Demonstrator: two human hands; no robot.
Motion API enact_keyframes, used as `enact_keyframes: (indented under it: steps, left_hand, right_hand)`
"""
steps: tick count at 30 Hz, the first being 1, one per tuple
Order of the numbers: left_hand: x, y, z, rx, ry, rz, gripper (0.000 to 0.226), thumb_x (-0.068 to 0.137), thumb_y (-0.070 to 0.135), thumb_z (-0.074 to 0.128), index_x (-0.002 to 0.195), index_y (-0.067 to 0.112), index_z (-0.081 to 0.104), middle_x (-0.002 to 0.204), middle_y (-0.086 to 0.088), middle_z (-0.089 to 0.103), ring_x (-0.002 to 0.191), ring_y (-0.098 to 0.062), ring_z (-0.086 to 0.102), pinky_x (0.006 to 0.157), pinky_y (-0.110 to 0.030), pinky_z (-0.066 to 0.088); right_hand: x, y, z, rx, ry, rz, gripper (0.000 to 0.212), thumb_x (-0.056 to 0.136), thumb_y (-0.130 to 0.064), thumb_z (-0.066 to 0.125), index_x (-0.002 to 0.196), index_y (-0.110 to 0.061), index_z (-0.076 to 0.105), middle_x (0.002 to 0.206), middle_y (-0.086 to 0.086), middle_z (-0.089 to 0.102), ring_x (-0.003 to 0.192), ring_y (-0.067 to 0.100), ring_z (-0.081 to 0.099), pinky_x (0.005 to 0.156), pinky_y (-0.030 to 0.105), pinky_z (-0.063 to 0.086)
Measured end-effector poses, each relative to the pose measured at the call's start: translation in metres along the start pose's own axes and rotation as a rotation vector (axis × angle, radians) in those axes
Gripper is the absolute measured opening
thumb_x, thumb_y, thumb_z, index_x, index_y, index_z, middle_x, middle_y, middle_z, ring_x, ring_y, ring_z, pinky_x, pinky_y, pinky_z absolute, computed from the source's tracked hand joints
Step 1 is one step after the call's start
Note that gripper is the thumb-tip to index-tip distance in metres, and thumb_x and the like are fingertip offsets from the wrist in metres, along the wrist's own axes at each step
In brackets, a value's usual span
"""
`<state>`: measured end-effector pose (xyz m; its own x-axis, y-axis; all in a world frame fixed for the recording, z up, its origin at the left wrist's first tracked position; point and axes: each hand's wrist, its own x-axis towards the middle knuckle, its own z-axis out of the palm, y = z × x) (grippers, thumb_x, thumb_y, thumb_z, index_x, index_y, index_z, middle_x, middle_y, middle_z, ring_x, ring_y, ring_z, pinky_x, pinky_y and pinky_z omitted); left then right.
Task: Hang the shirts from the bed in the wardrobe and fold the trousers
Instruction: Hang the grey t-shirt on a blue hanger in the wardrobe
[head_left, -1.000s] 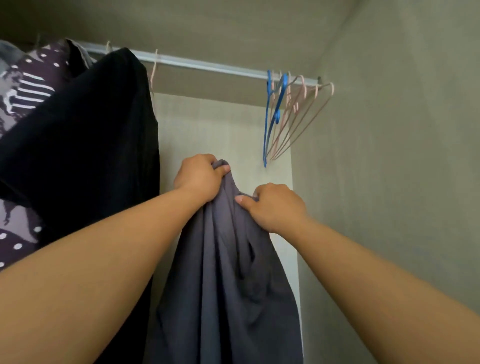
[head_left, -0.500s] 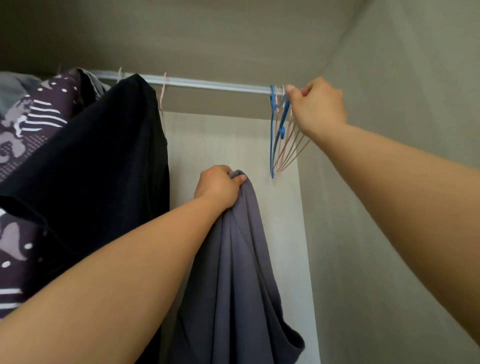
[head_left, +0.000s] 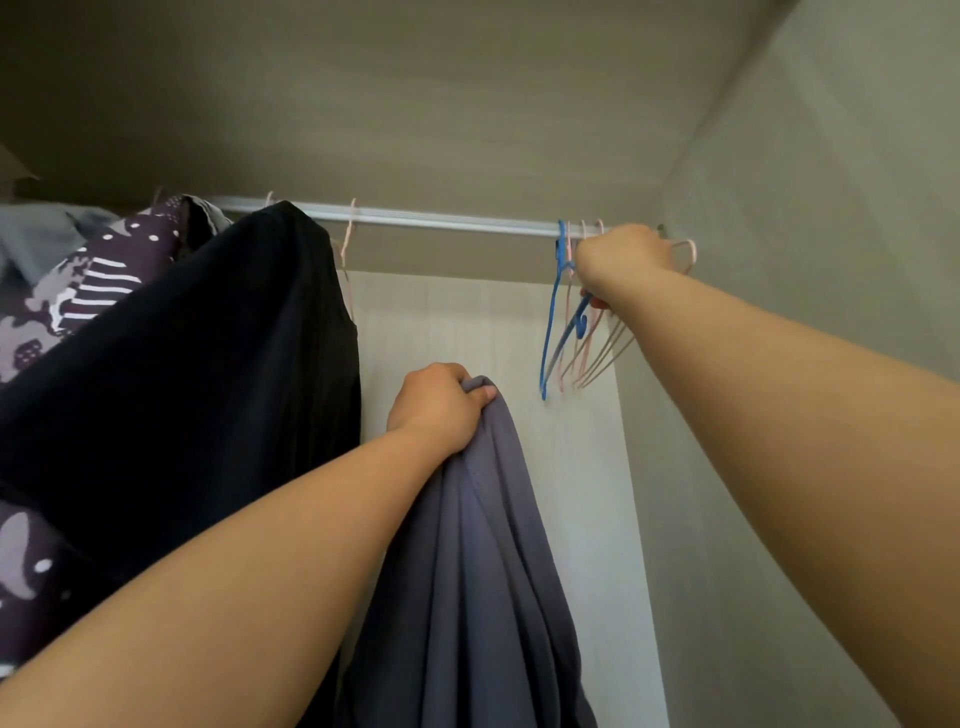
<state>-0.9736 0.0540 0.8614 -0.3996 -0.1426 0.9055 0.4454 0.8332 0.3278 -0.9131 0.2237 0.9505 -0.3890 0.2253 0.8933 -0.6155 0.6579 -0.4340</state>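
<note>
Inside the wardrobe, the rail carries a black garment at its left. Your left hand grips the grey shirt bunched at its top, fingers curled tight, so it hangs free below the rail. Your right hand is closed among the empty hangers at the right end, seemingly round a pink hanger, probably to take it for this shirt.

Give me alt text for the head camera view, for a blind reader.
Inside a wardrobe, the left hand holds up a grey shirt while the right hand grips a pink hanger at the rail. A black garment hangs left.
</note>
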Motion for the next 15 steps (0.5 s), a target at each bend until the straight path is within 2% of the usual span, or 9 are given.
enact_keyframes:
  steps: [1, 2, 3, 5, 7, 9, 11, 14, 15]
  left_hand:
    - [0.000, -0.001, 0.000, 0.003, 0.000, -0.001, 0.034, 0.092, 0.040, 0.055, 0.065, 0.021, 0.047, 0.073, -0.001, 0.052, 0.074, -0.022, 0.050, 0.058, -0.028, 0.035]
    - [0.000, -0.002, 0.001, 0.006, 0.000, -0.003, 0.033, 0.092, 0.040, 0.055, 0.066, 0.021, 0.048, 0.073, -0.001, 0.052, 0.074, -0.021, 0.050, 0.058, -0.028, 0.035]
    - [0.000, -0.003, 0.002, 0.009, -0.002, -0.009, 0.033, 0.092, 0.040, 0.055, 0.066, 0.021, 0.048, 0.073, -0.001, 0.052, 0.073, -0.020, 0.051, 0.058, -0.028, 0.035]
    - [-0.001, -0.007, 0.005, 0.015, -0.008, -0.019, 0.033, 0.092, 0.040, 0.055, 0.066, 0.021, 0.048, 0.073, 0.000, 0.052, 0.072, -0.020, 0.051, 0.058, -0.028, 0.036]
    - [-0.001, -0.010, 0.007, 0.017, -0.005, -0.026, 0.034, 0.092, 0.040, 0.055, 0.065, 0.021, 0.047, 0.072, 0.000, 0.052, 0.071, -0.019, 0.050, 0.057, -0.028, 0.035]
    - [-0.001, -0.013, 0.007, 0.023, 0.000, -0.026, 0.035, 0.092, 0.040, 0.055, 0.064, 0.021, 0.046, 0.071, 0.000, 0.051, 0.072, -0.019, 0.050, 0.057, -0.028, 0.035]
    - [-0.001, -0.017, 0.008, 0.029, 0.001, -0.028, 0.036, 0.092, 0.040, 0.055, 0.063, 0.021, 0.046, 0.073, -0.001, 0.052, 0.073, -0.020, 0.050, 0.058, -0.028, 0.035]
    - [-0.001, -0.023, 0.008, 0.030, 0.001, -0.055, 0.034, 0.092, 0.040, 0.055, 0.065, 0.021, 0.047, 0.076, -0.002, 0.053, 0.075, -0.021, 0.052, 0.059, -0.027, 0.036]
    - [-0.002, -0.026, 0.008, 0.031, 0.001, -0.064, 0.034, 0.092, 0.040, 0.055, 0.065, 0.020, 0.048, 0.075, -0.001, 0.053, 0.075, -0.021, 0.052, 0.059, -0.027, 0.036]
  right_hand:
    - [0.002, -0.001, 0.001, 0.033, -0.043, -0.003, 0.022, 0.092, -0.014, 0.041, 0.105, -0.005, 0.057, 0.110, 0.018, 0.062, 0.095, 0.029, 0.061, 0.083, 0.039, 0.051]
    - [0.004, -0.002, 0.002, 0.043, -0.074, 0.016, 0.021, 0.093, -0.011, 0.040, 0.105, -0.003, 0.056, 0.101, 0.018, 0.062, 0.083, 0.027, 0.060, 0.079, 0.038, 0.052]
    - [0.007, -0.004, 0.003, 0.034, -0.098, 0.060, 0.018, 0.095, -0.008, 0.038, 0.100, -0.001, 0.054, 0.088, 0.016, 0.062, 0.066, 0.024, 0.057, 0.067, 0.033, 0.052]
    - [0.007, -0.009, 0.003, 0.021, -0.141, 0.193, 0.020, 0.099, -0.007, 0.035, 0.087, 0.002, 0.048, 0.063, 0.014, 0.059, 0.036, 0.018, 0.048, 0.041, 0.021, 0.041]
    - [0.010, -0.013, 0.003, 0.062, -0.179, 0.249, 0.023, 0.101, -0.008, 0.033, 0.085, -0.001, 0.046, 0.056, 0.013, 0.058, 0.018, 0.014, 0.038, 0.032, 0.013, 0.034]
    - [0.013, -0.014, 0.004, 0.168, -0.175, 0.251, 0.022, 0.101, -0.005, 0.031, 0.091, -0.002, 0.050, 0.056, 0.015, 0.058, 0.014, 0.013, 0.034, 0.027, 0.012, 0.031]
    - [0.015, -0.014, 0.006, 0.304, -0.149, 0.258, 0.024, 0.100, -0.003, 0.029, 0.097, 0.001, 0.053, 0.064, 0.018, 0.056, 0.013, 0.014, 0.034, 0.024, 0.014, 0.031]
    - [0.015, -0.012, 0.011, 0.386, -0.107, 0.236, 0.031, 0.099, -0.001, 0.029, 0.079, 0.005, 0.052, 0.064, 0.018, 0.053, 0.017, 0.016, 0.039, 0.025, 0.015, 0.033]
    - [0.014, -0.010, 0.013, 0.382, -0.096, 0.218, 0.030, 0.098, 0.000, 0.028, 0.080, 0.005, 0.052, 0.063, 0.018, 0.052, 0.023, 0.019, 0.043, 0.029, 0.018, 0.037]
